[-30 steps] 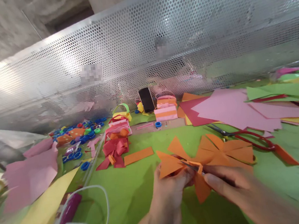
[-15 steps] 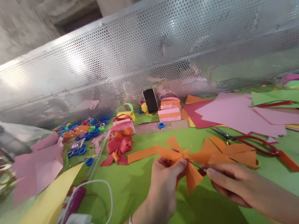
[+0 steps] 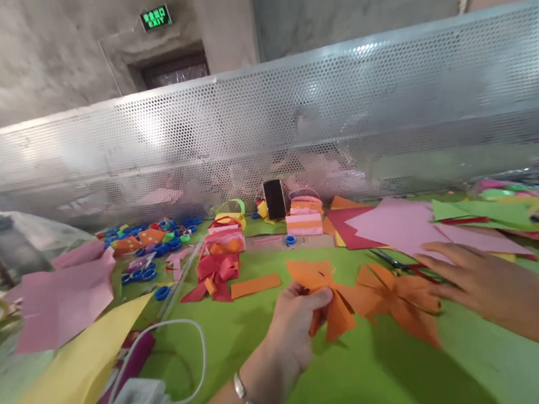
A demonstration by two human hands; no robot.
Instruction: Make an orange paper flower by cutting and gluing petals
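Note:
My left hand pinches the middle of an orange paper bow and holds it just above the green table. My right hand is stretched out flat with its fingers apart, over the red-handled scissors and the edge of a pink sheet. A second orange bow lies on the table between the two hands.
A perforated metal screen closes the back of the table. A phone leans against it beside small paper baskets. Blue rings, red paper scraps, pink sheets, a yellow sheet and a white charger with cable lie left.
My right hand has let go of the bow and moved right to the scissors, fingers spread. My left hand keeps the bow. The camera has tilted up.

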